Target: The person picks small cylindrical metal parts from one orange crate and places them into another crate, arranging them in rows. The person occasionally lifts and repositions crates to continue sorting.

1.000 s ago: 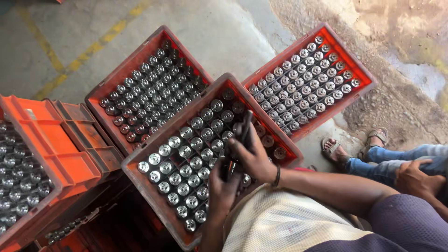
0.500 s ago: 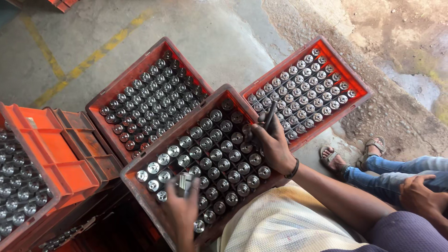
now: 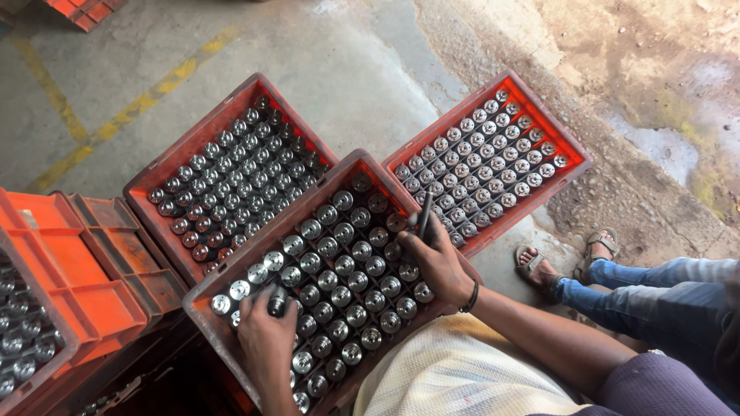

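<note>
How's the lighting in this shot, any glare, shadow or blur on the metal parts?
Head view: daylight is even and the frame is sharp. The tops of the metal parts in the near crate catch bright glare near the left hand. The bottom left corner under the crates falls into deep shadow. The right hand and its dark tool show no blur.

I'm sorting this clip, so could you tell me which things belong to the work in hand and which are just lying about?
In hand:
left hand gripping a metal part
right hand holding a dark rod
near crate

Lying about:
two floor crates
orange crates
</note>
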